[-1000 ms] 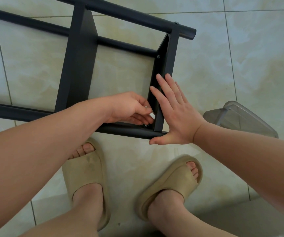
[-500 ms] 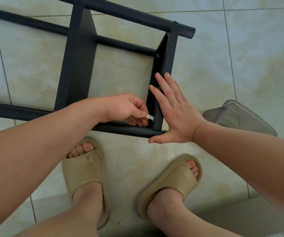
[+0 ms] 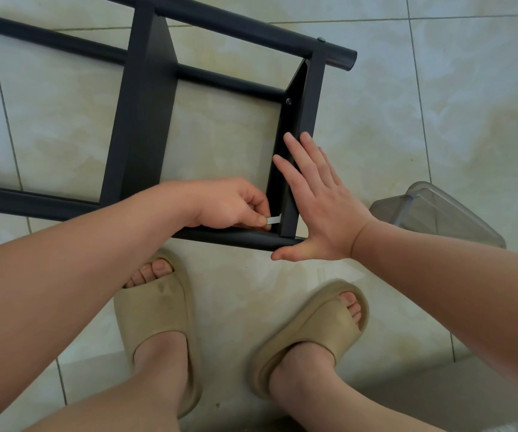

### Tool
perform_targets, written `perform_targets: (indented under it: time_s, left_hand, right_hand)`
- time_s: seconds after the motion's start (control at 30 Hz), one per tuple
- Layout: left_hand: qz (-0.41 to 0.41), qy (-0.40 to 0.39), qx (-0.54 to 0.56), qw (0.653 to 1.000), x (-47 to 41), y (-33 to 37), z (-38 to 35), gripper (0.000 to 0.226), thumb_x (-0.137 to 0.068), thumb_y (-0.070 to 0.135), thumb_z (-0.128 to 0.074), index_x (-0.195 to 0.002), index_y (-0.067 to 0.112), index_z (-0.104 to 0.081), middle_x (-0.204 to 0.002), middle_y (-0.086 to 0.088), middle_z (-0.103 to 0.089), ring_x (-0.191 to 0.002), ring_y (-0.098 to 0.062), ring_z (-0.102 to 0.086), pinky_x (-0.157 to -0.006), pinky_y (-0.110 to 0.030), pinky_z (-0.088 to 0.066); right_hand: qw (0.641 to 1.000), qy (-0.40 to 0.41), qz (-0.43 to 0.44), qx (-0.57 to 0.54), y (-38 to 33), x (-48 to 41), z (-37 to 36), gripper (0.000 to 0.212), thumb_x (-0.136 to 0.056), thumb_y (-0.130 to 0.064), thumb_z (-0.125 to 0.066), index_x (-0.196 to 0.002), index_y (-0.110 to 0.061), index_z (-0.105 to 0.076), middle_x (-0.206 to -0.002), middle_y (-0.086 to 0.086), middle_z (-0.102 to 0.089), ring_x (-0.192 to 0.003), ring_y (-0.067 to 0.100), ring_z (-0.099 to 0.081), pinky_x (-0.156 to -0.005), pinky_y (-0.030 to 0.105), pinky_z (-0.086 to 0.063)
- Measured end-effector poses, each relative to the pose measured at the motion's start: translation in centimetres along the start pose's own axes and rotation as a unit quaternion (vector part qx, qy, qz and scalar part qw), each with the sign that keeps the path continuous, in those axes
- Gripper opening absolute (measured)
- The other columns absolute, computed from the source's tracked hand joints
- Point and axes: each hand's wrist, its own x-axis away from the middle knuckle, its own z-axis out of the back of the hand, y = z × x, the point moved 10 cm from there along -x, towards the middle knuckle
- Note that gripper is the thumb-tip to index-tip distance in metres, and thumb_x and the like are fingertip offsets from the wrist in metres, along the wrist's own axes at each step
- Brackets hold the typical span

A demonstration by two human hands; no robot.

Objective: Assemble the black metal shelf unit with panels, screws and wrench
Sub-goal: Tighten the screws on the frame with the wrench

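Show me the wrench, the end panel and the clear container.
wrench [image 3: 274, 219]: head view, exposed silver end.
end panel [image 3: 309, 104]: head view, upper outer edge.
clear container [image 3: 438, 210]: head view, its top.

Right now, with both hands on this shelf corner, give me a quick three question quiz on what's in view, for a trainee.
1. True or false: the right hand lies flat with straight fingers against the end panel.
2. Which hand pinches the small silver wrench? A the left hand, B the right hand, C neither.
3. Fill in: the clear plastic container sits on the floor to the person's ____.
Key: 1 true; 2 A; 3 right.
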Motion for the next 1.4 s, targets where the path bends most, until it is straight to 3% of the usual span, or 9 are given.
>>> perform_targets:
  time_s: [0.1, 0.2, 0.37, 0.43, 0.63, 0.83, 0.97, 1.3, 1.4]
  left_hand:
    - [0.0, -0.011, -0.034, 0.999, 0.0, 0.2, -0.3, 0.02, -0.097, 0.017, -0.063, -0.077, 0.021, -0.065, -0.052, 0.02, -0.056, -0.049, 0.004, -0.048, -0.053, -0.012, -0.036]
    - [0.0, -0.012, -0.037, 0.999, 0.0, 0.2, -0.2, 0.017, -0.096, 0.019, -0.064, -0.08, 0.022, -0.067, -0.054, 0.019, -0.058, -0.05, 0.004, -0.05, -0.053, -0.012, -0.037]
    - [-0.013, 0.024, -0.022, 0.999, -0.1, 0.5, 0.9, 0.013, -0.092, 0.014, -0.068, -0.089, 0.026, -0.072, -0.08, 0.002, -0.076, -0.078, -0.013, -0.071, -0.08, -0.025, -0.057]
    - [-0.014, 0.031, -0.017, 0.999, 0.0, 0.8, 1.4, 0.013, -0.091, 0.011, -0.069, -0.093, 0.023, -0.07, -0.08, 0.0, -0.077, -0.082, -0.015, -0.074, -0.083, -0.025, -0.058]
    - [-0.011, 0.073, -0.085, 0.994, 0.0, 1.7, 2.5, 0.017, -0.092, 0.015, -0.065, -0.084, 0.031, -0.066, -0.079, 0.008, -0.067, -0.07, -0.006, -0.06, -0.073, -0.021, -0.051]
    - [0.02, 0.054, 0.079, 0.995, -0.4, 0.8, 1.4, 0.011, -0.094, 0.01, -0.061, -0.088, 0.018, -0.066, -0.087, 0.001, -0.067, -0.085, -0.011, -0.064, -0.084, -0.03, -0.054]
    - [0.049, 0.049, 0.222, 0.973, -0.5, 0.1, 0.7, 0.007, -0.094, 0.013, -0.065, -0.088, 0.013, -0.064, -0.078, 0.0, -0.072, -0.079, -0.011, -0.07, -0.07, -0.024, -0.053]
    - [0.057, 0.093, 0.334, 0.936, -1.0, -0.5, 1.1, 0.008, -0.091, 0.019, -0.07, -0.095, 0.018, -0.063, -0.079, 0.002, -0.075, -0.079, -0.011, -0.071, -0.072, -0.025, -0.051]
    - [0.053, 0.086, 0.323, 0.941, -1.0, -0.5, 1.1, 0.006, -0.091, 0.017, -0.07, -0.093, 0.017, -0.064, -0.081, 0.001, -0.076, -0.08, -0.011, -0.071, -0.075, -0.026, -0.053]
  right_hand:
    - [1.0, 0.0, 0.001, -0.001, 0.0, 0.0, 0.0, 0.131, -0.071, -0.093, -0.045, -0.158, 0.002, -0.019, -0.167, 0.024, -0.003, -0.155, 0.04, 0.006, -0.124, 0.058, -0.008]
    - [1.0, -0.002, 0.001, -0.002, 0.0, 0.0, -0.1, 0.131, -0.071, -0.093, -0.046, -0.158, 0.001, -0.018, -0.167, 0.024, -0.002, -0.155, 0.04, 0.006, -0.124, 0.058, -0.008]
    - [1.0, 0.0, 0.001, -0.002, 0.0, 0.0, 0.0, 0.131, -0.072, -0.094, -0.044, -0.158, 0.002, -0.019, -0.167, 0.024, -0.003, -0.155, 0.041, 0.006, -0.124, 0.059, -0.009]
    - [1.0, 0.0, 0.001, -0.002, 0.0, 0.0, 0.0, 0.131, -0.072, -0.094, -0.044, -0.158, 0.002, -0.019, -0.167, 0.024, -0.002, -0.155, 0.041, 0.006, -0.124, 0.058, -0.008]
    - [1.0, 0.0, 0.003, -0.004, -0.1, 0.0, 0.0, 0.13, -0.072, -0.094, -0.041, -0.158, 0.002, -0.019, -0.167, 0.024, -0.002, -0.155, 0.041, 0.006, -0.124, 0.059, -0.009]
    - [1.0, -0.002, 0.003, -0.005, 0.0, 0.0, -0.1, 0.13, -0.072, -0.094, -0.043, -0.158, 0.002, -0.019, -0.167, 0.023, -0.001, -0.155, 0.04, 0.007, -0.124, 0.059, -0.009]
    - [1.0, 0.001, 0.004, -0.005, 0.0, 0.0, 0.0, 0.13, -0.072, -0.094, -0.044, -0.157, 0.002, -0.02, -0.167, 0.024, -0.002, -0.155, 0.041, 0.006, -0.124, 0.06, -0.011]
    - [1.0, 0.002, 0.003, -0.005, 0.0, 0.0, 0.0, 0.13, -0.072, -0.093, -0.046, -0.157, 0.002, -0.02, -0.166, 0.024, -0.003, -0.155, 0.041, 0.006, -0.124, 0.059, -0.012]
    - [1.0, 0.004, 0.004, -0.006, -0.1, 0.0, 0.0, 0.13, -0.072, -0.093, -0.047, -0.157, 0.002, -0.02, -0.166, 0.024, -0.003, -0.155, 0.041, 0.005, -0.124, 0.06, -0.012]
